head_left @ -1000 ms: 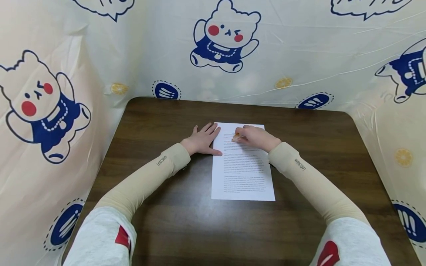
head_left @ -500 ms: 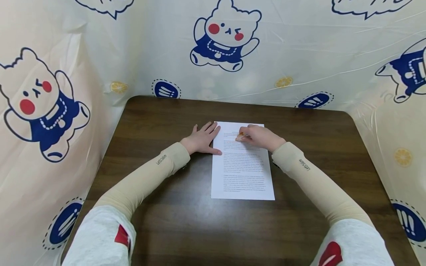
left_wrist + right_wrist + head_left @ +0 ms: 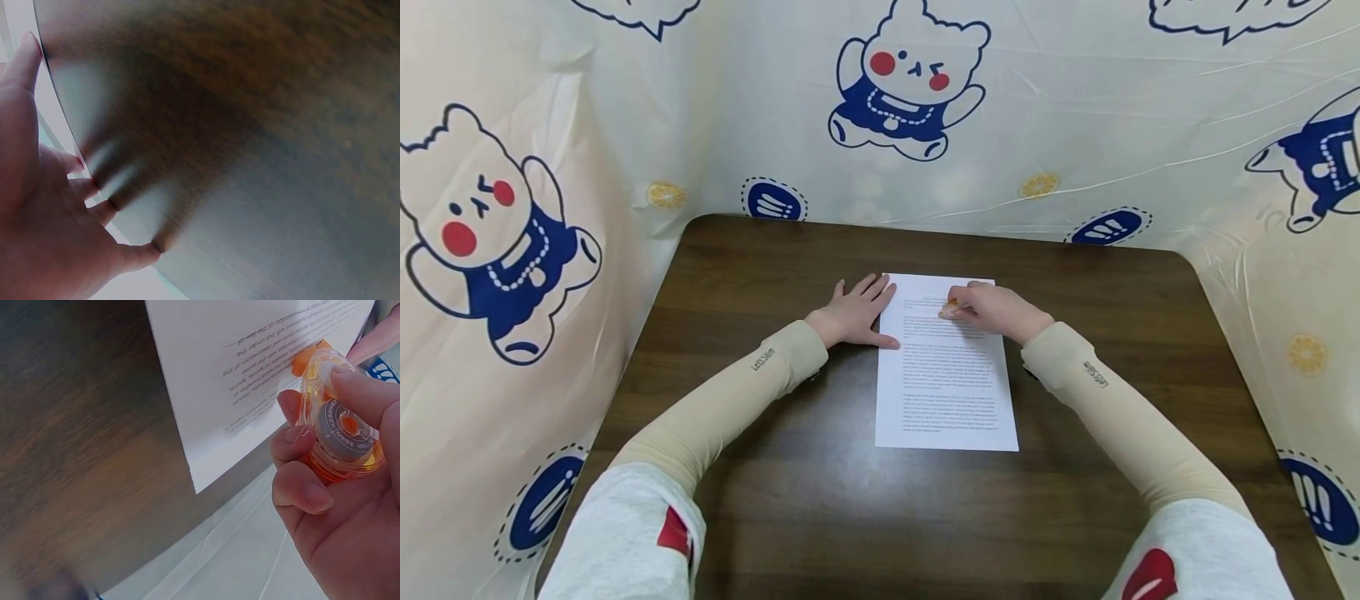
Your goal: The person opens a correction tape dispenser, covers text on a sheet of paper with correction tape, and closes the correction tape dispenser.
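A printed sheet of white paper [image 3: 950,392] lies on the brown table. My left hand [image 3: 852,318] rests with fingers spread along its left edge, thumb and fingertips right at the border; the left wrist view shows the same straight fingers [image 3: 139,257]. Over the upper lines of text, my right hand [image 3: 1003,313] grips a correction tape dispenser [image 3: 347,440]. It is clear and orange, with a grey printed reel inside. In the right wrist view, the thumb presses its side and curled fingers wrap the other side. Its orange tip cap [image 3: 306,359] points towards the paper.
The dark wood tabletop [image 3: 820,500] spreads around the sheet on all sides. Behind it and at both sides hangs a pale curtain [image 3: 760,100] printed with cartoon bears. Beige sleeves [image 3: 722,396] cover both forearms.
My right hand has slid to the right across the upper part of the paper with the correction tape dispenser. The left hand has stayed in place at the paper's edge.
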### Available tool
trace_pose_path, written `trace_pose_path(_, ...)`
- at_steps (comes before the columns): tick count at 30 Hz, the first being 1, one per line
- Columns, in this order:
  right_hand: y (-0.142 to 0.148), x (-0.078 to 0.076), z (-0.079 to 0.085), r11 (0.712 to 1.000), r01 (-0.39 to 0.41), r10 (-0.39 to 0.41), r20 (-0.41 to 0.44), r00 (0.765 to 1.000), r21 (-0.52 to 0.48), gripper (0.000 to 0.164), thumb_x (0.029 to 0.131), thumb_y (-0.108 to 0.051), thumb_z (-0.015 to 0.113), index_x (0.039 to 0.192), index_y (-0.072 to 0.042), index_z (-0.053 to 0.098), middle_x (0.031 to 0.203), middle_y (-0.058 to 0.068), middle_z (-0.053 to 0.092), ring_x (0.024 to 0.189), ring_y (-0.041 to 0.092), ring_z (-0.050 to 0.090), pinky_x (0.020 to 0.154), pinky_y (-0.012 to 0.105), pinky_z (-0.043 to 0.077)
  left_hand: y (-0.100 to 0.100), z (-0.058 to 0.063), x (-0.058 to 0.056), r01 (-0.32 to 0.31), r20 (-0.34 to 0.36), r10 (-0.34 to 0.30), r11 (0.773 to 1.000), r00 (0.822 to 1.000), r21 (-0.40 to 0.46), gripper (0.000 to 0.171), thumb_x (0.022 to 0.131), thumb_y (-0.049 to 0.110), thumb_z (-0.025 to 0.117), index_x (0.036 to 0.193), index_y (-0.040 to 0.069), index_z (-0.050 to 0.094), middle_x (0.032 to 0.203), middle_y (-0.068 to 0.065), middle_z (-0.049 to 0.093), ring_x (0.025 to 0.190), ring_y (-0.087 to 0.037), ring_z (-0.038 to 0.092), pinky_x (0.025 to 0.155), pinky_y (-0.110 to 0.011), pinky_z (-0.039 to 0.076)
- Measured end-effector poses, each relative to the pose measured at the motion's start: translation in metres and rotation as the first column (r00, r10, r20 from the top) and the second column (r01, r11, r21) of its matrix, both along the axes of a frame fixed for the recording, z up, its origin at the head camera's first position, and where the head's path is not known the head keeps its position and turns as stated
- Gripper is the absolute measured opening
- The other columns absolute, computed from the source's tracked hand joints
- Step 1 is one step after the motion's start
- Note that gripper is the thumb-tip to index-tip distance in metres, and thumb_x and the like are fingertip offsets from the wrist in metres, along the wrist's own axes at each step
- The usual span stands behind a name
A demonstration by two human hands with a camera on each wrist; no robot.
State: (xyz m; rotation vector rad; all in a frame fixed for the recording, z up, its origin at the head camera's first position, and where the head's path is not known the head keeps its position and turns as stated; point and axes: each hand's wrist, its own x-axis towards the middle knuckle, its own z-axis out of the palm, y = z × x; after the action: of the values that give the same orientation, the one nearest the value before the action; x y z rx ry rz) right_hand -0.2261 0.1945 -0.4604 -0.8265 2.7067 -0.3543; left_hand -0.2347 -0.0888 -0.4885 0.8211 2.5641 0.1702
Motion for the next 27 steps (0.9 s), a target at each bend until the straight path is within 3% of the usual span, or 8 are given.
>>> trace_pose_path(27,0.013,0.001,0.013,0.998,0.032,-0.034,0.037,0.999,0.052,0.020,0.100,-0.017,0.073,0.118,-0.007,0.072,0.104,0.013,0.070,0.086,0.027,0.056,0.080,0.043,0.050,-0.002,0.000,0.001,0.004,-0.003,-0.004,1.000,1.000,0.009,0.115,0.090,0.076,0.061,0.169,0.013,0.007,0.176,-0.009,-0.001,0.162,-0.032,-0.002,0.120,-0.072,0.006)
